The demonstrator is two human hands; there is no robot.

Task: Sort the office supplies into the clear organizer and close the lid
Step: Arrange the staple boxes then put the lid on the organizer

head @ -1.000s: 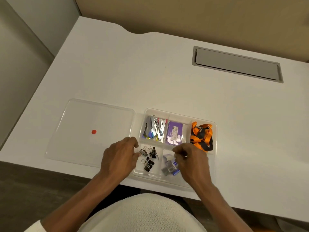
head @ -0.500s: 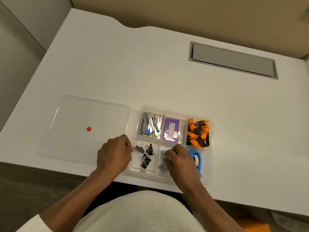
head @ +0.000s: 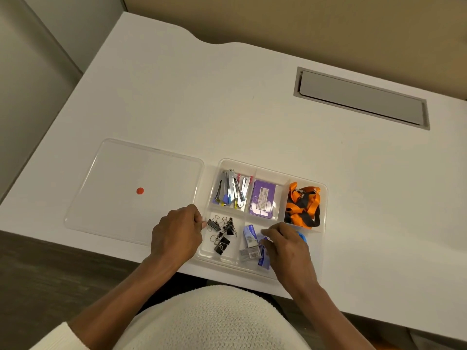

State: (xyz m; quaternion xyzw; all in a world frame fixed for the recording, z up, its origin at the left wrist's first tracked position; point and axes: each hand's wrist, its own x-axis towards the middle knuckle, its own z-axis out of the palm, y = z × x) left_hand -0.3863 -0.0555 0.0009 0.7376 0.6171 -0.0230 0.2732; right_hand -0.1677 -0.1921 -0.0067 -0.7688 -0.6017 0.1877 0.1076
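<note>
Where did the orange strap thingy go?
The orange lanyard sits bunched in the organizer's far right compartment, beside the purple box.

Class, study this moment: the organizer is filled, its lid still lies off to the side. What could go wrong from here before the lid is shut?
1. The organizer sits near the desk's front edge; a push from the right hand or left hand might slide it off.
2. The small packets lie loosely stacked; they may stop the lid seating flat.
3. The orange lanyard looks bunched high and could catch under the lid.
</note>
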